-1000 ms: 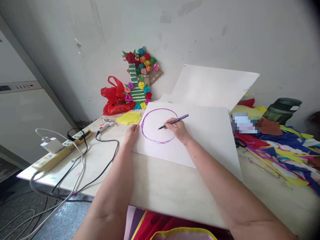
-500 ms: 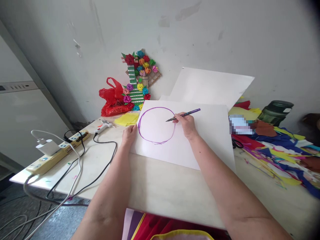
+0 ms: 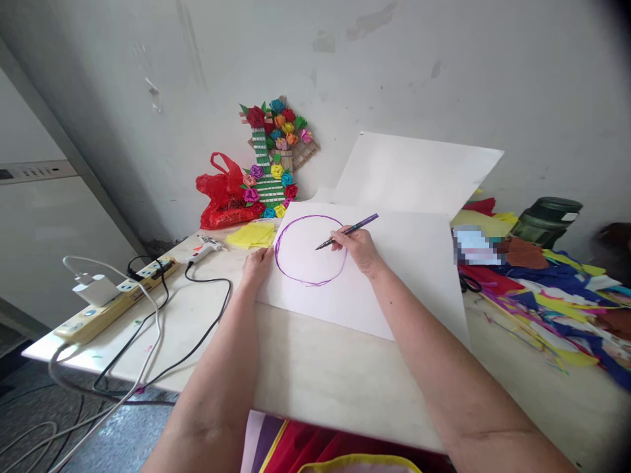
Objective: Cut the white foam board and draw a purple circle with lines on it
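Note:
A large white sheet (image 3: 419, 276) lies on the table, with a purple circle (image 3: 281, 263) drawn on its left part. My right hand (image 3: 355, 249) is closed round a dark purple marker (image 3: 362, 223); the marker's tip points down-left over the inside of the circle. Whether the tip touches the paper I cannot tell. At the sheet's left edge, my left hand (image 3: 258, 266) grips the paper with its fingers partly hidden.
Behind stand a folded-up white sheet (image 3: 419, 171), a flower craft (image 3: 269, 171) and a red bag (image 3: 221, 197). Yellow paper (image 3: 252, 234), a glue gun (image 3: 204, 248) and a power strip (image 3: 118, 302) lie left. Right are scraps (image 3: 557, 295), scissors (image 3: 469, 282) and a green bottle (image 3: 545, 222).
My right hand and the marker have moved left and slightly down, further inside the circle. The sheet has shifted slightly down. My left hand keeps its place at the edge.

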`<control>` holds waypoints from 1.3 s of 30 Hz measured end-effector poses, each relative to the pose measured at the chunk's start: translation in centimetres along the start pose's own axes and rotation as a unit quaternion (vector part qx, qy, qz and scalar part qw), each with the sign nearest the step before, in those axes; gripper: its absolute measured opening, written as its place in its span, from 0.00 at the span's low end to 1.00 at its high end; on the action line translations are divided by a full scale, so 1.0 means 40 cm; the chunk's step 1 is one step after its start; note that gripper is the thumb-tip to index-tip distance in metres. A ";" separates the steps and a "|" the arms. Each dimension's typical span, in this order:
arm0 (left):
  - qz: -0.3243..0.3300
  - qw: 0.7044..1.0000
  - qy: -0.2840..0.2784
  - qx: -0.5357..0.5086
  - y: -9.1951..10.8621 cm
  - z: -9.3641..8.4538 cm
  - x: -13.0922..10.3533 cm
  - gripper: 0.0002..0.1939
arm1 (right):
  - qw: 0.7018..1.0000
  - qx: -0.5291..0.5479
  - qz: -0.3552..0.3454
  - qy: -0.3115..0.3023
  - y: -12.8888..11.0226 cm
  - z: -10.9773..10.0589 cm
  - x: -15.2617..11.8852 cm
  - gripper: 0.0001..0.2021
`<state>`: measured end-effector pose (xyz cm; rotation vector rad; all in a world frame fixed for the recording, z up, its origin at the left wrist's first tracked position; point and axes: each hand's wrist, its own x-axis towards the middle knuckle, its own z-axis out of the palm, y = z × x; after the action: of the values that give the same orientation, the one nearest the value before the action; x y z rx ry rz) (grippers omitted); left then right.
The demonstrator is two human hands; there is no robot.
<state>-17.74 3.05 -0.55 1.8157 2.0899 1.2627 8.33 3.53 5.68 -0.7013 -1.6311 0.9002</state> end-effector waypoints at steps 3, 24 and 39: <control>-0.012 0.999 -0.003 -0.031 0.001 -0.003 -0.002 0.19 | 0.999 0.003 -0.002 0.048 0.001 0.000 0.002 0.13; -0.073 0.983 -0.044 -0.160 -0.033 0.001 -0.001 0.22 | 0.968 0.080 0.013 0.238 0.025 -0.070 0.021 0.07; -0.069 0.989 -0.079 -0.104 -0.025 -0.001 -0.003 0.25 | 0.989 0.001 0.011 0.146 0.064 -0.109 0.025 0.14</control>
<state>-18.52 2.98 -1.18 1.5994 1.8863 1.2079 12.30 6.60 4.56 -0.8112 -1.3629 0.7749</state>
